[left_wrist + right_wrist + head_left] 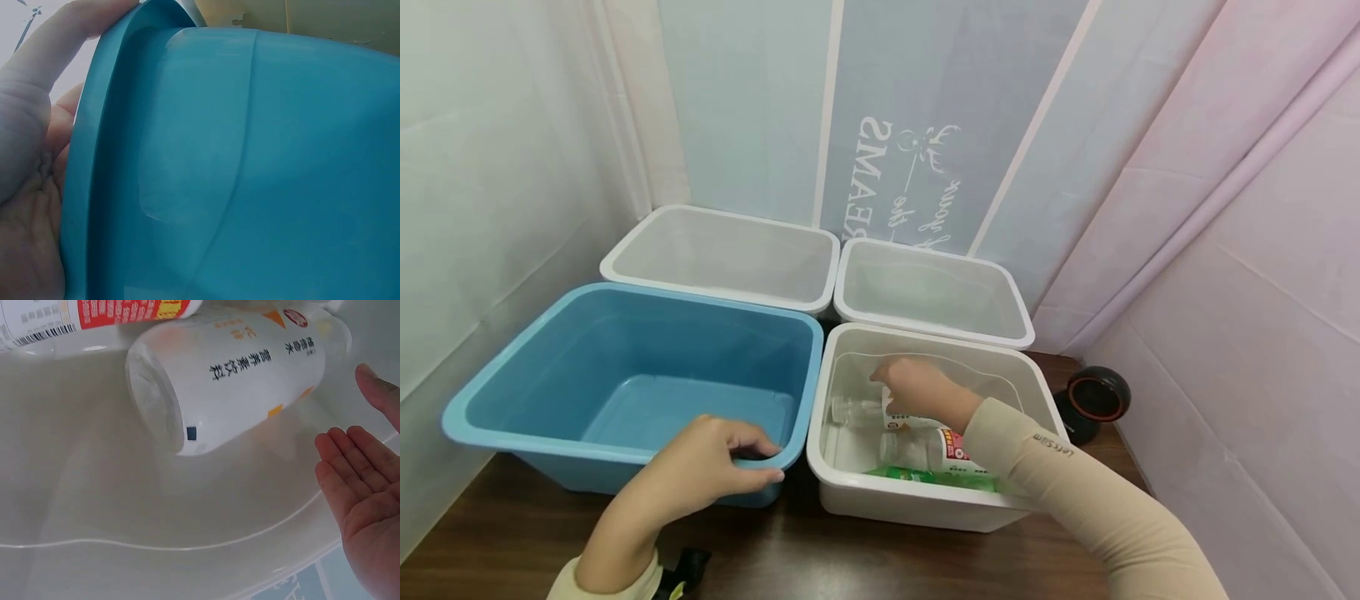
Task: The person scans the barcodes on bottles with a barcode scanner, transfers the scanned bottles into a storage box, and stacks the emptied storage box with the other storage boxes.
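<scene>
At the near right corner of the blue tub (625, 454), the left hand (700, 467) grips the rim, thumb outside and fingers inside; the left wrist view shows the same hand (37, 125) on the rim. Inside the front white bin (917, 500) is the right hand (925, 390), above a white-labelled bottle (231, 375). In the right wrist view the right hand (365, 487) has straight fingers and a gap between it and that bottle. A red-labelled bottle (955, 446) and a green bottle (936, 477) lie nearer the front wall.
Two more white bins stand behind, one at the left (722, 296) and one at the right (932, 325). A black round object (1097, 394) stands right of the front white bin on the brown table (820, 550). Curtains hang around the back and sides.
</scene>
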`<state>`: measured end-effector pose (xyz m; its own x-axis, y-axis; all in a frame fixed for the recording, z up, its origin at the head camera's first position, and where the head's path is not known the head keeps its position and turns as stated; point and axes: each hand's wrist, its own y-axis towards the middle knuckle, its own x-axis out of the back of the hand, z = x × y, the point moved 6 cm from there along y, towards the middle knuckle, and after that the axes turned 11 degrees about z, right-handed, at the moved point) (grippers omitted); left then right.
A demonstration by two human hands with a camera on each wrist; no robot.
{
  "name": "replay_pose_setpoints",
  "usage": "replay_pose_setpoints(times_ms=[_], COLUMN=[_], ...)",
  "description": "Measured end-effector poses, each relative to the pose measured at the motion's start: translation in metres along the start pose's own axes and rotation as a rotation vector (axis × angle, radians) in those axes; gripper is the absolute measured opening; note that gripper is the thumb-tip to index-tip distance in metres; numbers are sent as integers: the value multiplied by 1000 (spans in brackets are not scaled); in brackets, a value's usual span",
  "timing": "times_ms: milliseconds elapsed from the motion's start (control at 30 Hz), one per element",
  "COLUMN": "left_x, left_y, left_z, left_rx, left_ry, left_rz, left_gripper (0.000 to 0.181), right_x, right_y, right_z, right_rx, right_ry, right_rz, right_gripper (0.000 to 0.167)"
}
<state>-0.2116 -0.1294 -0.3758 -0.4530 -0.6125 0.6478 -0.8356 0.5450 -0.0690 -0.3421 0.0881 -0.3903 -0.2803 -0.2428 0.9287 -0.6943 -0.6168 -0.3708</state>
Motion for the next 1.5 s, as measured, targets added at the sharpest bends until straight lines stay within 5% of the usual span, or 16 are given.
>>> replay_pose_setpoints(times_ms=[1500], left_x=[-2], left_y=[0], left_z=[3], left_rx=[32], left_ry=[-8], left_rz=[11], left_gripper=[28], right_x=[-33], right_y=[16], right_z=[-9], right_rx=[-71], right_ry=[-72], right_rz=[59], right_gripper=[31])
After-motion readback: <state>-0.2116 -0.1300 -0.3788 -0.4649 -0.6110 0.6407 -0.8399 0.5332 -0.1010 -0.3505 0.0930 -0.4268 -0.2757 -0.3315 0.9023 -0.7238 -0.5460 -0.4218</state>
